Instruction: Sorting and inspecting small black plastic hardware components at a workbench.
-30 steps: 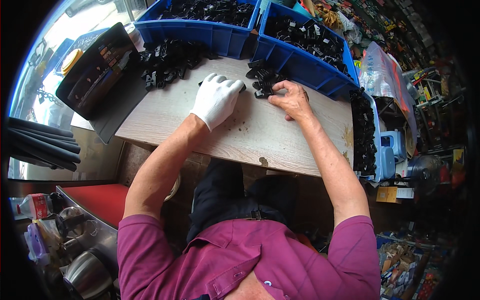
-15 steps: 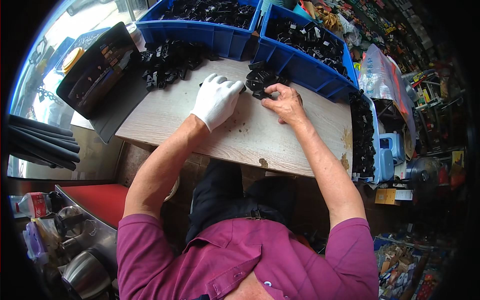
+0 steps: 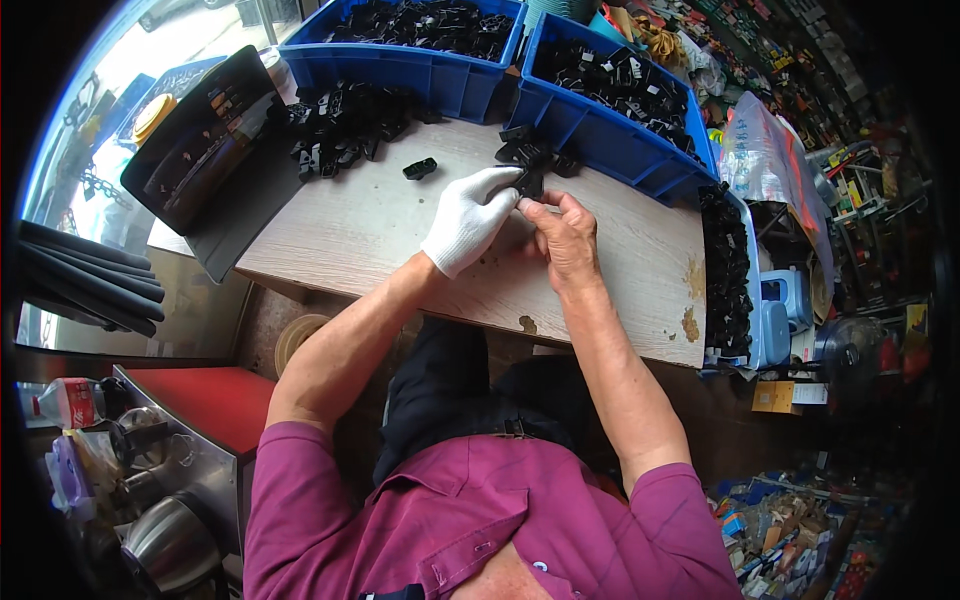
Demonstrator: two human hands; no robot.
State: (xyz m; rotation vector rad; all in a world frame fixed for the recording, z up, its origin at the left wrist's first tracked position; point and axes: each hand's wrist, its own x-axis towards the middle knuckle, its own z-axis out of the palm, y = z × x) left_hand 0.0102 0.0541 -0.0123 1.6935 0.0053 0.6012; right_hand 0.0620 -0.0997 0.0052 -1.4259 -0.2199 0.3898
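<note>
My left hand (image 3: 472, 218), in a white knit glove, reaches over the middle of the table with thumb and fingers pinched. My bare right hand (image 3: 568, 236) meets it fingertip to fingertip. Between them is a small black plastic part (image 3: 531, 186), mostly hidden by the fingers. Just beyond lies a small heap of similar black parts (image 3: 520, 150). A single black part (image 3: 420, 168) rests by itself to the left of the glove. Farther left, a bigger pile of black parts (image 3: 345, 125) spreads over the table.
Two blue bins (image 3: 400, 75) full of black parts line the back of the wooden table (image 3: 350, 235). A tablet in a dark folding case (image 3: 200, 140) leans at the left. Along the right edge stands a long tray of black parts (image 3: 727, 275); shelves crowd beyond.
My gloved left hand has moved right to meet my right hand, leaving a single black part on the table. My right hand has drawn slightly toward me and now pinches a part.
</note>
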